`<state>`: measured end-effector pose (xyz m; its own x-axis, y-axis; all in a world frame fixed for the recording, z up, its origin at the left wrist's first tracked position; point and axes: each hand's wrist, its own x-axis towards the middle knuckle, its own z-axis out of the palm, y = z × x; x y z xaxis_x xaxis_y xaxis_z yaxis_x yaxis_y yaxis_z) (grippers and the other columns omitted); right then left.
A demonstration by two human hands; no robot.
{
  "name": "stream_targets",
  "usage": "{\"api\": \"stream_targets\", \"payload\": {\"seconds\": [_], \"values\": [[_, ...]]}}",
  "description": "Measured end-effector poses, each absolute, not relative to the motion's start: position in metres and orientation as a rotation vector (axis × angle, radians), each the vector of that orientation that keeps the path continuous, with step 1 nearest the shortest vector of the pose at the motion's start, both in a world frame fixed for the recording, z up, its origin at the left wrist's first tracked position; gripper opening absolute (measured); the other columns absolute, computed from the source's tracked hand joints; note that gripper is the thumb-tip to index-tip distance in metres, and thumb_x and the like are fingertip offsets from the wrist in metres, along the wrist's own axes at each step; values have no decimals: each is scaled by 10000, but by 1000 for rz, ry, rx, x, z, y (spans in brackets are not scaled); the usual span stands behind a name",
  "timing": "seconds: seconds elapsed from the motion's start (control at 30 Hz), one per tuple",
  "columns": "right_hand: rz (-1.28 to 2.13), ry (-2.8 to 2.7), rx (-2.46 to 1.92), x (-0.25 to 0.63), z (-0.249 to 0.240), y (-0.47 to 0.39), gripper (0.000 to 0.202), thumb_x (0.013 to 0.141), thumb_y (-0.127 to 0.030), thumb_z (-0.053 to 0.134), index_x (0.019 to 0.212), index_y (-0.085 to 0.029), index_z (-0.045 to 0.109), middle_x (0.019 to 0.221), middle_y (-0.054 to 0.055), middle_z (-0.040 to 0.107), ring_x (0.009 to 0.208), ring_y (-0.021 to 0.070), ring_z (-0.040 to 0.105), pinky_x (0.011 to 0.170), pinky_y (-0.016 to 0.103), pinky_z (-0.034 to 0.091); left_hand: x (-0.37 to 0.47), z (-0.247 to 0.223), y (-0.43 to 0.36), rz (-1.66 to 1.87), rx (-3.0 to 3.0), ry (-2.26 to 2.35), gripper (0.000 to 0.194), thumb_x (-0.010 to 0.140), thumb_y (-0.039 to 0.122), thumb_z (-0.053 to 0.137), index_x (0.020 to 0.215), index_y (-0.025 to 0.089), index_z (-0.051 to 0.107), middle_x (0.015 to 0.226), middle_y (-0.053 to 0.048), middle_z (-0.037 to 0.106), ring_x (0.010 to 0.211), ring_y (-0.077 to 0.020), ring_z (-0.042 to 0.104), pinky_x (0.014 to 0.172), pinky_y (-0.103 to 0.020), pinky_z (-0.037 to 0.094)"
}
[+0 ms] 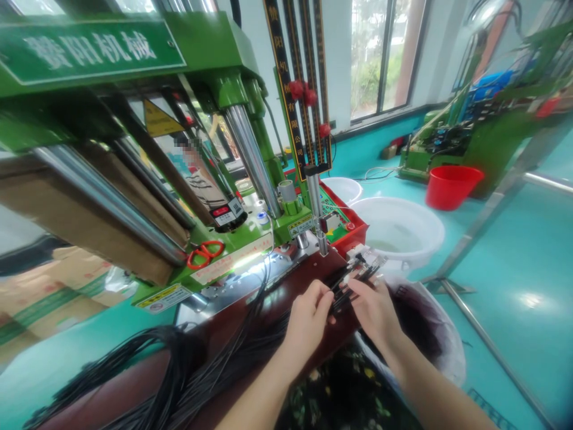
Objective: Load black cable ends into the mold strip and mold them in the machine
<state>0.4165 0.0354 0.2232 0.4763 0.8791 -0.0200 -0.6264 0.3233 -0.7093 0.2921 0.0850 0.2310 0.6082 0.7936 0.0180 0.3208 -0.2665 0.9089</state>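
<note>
My left hand is closed around a bundle of thin black cables at the right end of the dark red table. Just to its right, my right hand has its fingers curled round the end of the same bundle, where small connector ends show. More black cables trail left across the table, some looped over its edge. A green press machine stands behind the table, with orange-handled scissors on its front ledge.
A red control box sits behind my hands. To the right are a large white tub, a lined bin, a metal frame and a red bucket. Cardboard boxes lie at the left.
</note>
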Motion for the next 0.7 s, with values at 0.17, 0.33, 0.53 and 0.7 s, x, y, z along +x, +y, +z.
{"api": "stream_targets", "payload": {"seconds": [0.17, 0.33, 0.53, 0.7], "values": [[1029, -391, -652, 422, 227, 35, 26, 698, -171, 634, 678, -177, 618, 600, 5, 604, 571, 170, 581, 596, 348, 495, 290, 238, 88, 515, 1907, 860, 195, 874, 360, 377, 781, 203, 447, 642, 24, 598, 555, -112, 578, 572, -216, 404], [909, -320, -687, 432, 223, 39, 80, 659, -141, 680, 647, -184, 614, 601, -20, 591, 574, 122, 550, 649, 301, 474, 290, 242, 90, 456, 1845, 813, 178, 855, 350, 413, 768, 198, 442, 654, 25, 600, 525, -96, 537, 544, -208, 400], [1000, -494, -753, 434, 213, 37, 141, 732, -292, 652, 849, -213, 652, 790, 15, 661, 736, 160, 594, 731, 327, 468, 297, 244, 96, 452, 1870, 810, 194, 795, 290, 498, 649, 162, 499, 558, 42, 510, 468, -60, 447, 485, -182, 338], [997, -642, -843, 448, 211, 30, 332, 778, -488, 554, 800, -180, 676, 800, 61, 674, 787, 204, 602, 769, 354, 466, 302, 239, 100, 398, 1748, 786, 181, 777, 307, 508, 680, 156, 485, 600, 21, 558, 461, -62, 482, 451, -172, 346]]}}
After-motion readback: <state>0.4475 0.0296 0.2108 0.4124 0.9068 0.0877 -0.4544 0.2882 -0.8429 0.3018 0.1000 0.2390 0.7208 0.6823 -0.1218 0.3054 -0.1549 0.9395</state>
